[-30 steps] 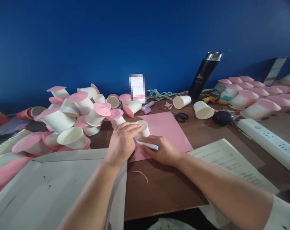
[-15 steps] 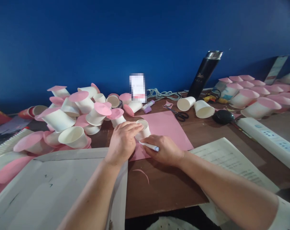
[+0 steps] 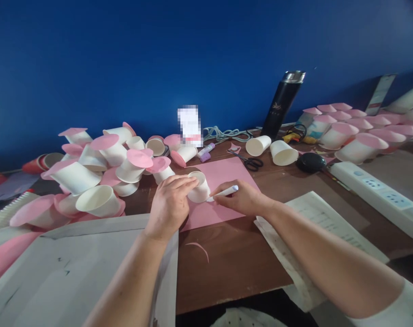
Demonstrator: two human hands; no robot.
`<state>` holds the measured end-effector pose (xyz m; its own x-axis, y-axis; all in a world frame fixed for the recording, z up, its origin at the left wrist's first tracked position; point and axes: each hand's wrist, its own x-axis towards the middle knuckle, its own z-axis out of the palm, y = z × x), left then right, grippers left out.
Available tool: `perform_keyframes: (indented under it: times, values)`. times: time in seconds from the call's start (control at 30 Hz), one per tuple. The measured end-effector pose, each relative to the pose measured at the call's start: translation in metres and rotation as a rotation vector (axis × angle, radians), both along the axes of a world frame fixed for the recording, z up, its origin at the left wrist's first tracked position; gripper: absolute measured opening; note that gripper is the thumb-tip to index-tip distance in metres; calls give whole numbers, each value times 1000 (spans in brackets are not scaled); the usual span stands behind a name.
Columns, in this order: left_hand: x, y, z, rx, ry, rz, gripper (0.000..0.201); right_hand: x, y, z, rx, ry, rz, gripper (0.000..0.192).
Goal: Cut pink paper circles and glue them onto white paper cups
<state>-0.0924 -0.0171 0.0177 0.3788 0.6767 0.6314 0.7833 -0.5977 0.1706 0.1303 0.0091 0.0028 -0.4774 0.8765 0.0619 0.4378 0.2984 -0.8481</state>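
Observation:
A white paper cup (image 3: pixel 200 190) stands upside down on a pink paper sheet (image 3: pixel 223 181) in the middle of the brown table. My left hand (image 3: pixel 170 204) presses on the cup from the left, fingers laid over its top. My right hand (image 3: pixel 242 200) holds a white pen (image 3: pixel 225 192) with its tip against the cup's right side at the paper.
A heap of white cups with pink paper discs (image 3: pixel 100 168) lies at the left, more rows (image 3: pixel 356 131) at the right. Scissors (image 3: pixel 249 160), two loose cups (image 3: pixel 271 149), a black flask (image 3: pixel 281 104), a power strip (image 3: pixel 376 190), a glue stick (image 3: pixel 205 151) and printed sheets (image 3: pixel 315 218) lie around.
My right hand has swung the pen from the cup's near side round to its right side. The left hand has kept its hold on the cup. The view shifted slightly.

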Motion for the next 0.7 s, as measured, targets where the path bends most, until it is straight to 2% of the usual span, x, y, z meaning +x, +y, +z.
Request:
perform_keyframes:
  times: [0.33,0.47,0.6,0.7]
  values:
    - [0,2,-3,50,3,-18,46,7,16,-6,-144,7,-78,21]
    - [0,2,-2,61,6,-22,45,6,21,-6,-123,4,-132,22]
    - [0,1,-2,66,12,-22,45,-1,24,0,-70,-124,-222,32]
    - [0,2,-3,62,12,-25,45,-8,25,5,-29,-194,-249,31]
